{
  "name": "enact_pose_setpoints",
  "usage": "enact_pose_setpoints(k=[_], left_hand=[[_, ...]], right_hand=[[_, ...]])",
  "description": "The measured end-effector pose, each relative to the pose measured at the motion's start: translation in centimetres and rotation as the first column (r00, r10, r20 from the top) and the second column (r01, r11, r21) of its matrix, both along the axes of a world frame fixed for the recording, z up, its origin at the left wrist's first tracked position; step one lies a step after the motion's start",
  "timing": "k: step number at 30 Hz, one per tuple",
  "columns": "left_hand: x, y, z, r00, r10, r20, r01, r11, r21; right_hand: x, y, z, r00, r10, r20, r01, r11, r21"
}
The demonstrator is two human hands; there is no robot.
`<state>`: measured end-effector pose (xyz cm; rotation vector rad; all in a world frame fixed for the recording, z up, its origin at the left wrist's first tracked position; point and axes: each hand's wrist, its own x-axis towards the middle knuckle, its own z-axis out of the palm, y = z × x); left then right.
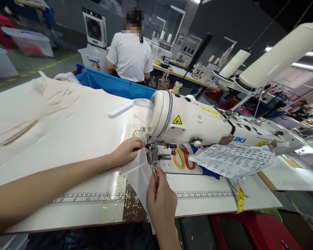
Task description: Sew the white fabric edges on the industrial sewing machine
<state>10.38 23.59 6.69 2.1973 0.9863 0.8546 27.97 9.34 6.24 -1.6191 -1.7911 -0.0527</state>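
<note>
A white sewing machine (pixel 187 116) stands on the table, its needle end facing left. Close to the presser foot, my left hand (pixel 126 151) is closed on the edge of a thin white fabric (pixel 138 170), which drapes down over the table's front edge. My right hand (pixel 161 203) grips an awl-like tool (pixel 155 175) with a brown handle and a thin metal shaft; its tip points up at the needle area. The exact tip is too small to make out. Yellow-handled scissors (pixel 179 159) and red-handled scissors (pixel 190 159) lie under the machine arm, just right of the needle plate.
More white fabric (pixel 18 121) spreads over the table's left side. A written paper sheet (pixel 234 159) hangs off the machine, above a yellow tape measure (pixel 240 198). Behind the table are a blue fabric bin (pixel 114 83) and a seated person (pixel 131 57). Thread cones (pixel 234 64) stand at right.
</note>
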Motion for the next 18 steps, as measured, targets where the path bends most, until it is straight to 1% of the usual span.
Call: enact_pose_setpoints(k=[2,4,8,18], left_hand=[[0.0,0.0,0.3,1.000,-0.001,0.018,0.002,1.000,-0.031],[0.0,0.0,0.5,1.000,-0.007,0.022,0.009,0.998,-0.059],[0.0,0.1,0.6,1.000,-0.005,0.018,0.006,0.997,-0.072],[0.0,0.2,0.7,1.000,-0.004,0.004,0.004,0.997,-0.072]], right_hand=[[-0.2,0.6,0.2,0.999,0.002,0.050,-0.005,0.999,0.051],[-0.4,1.0,0.5,0.997,0.016,0.073,-0.021,0.997,0.073],[-0.5,1.2,0.7,0.999,0.016,0.051,-0.020,0.997,0.074],[-0.5,1.4,0.7,0.999,0.016,0.044,-0.019,0.997,0.080]])
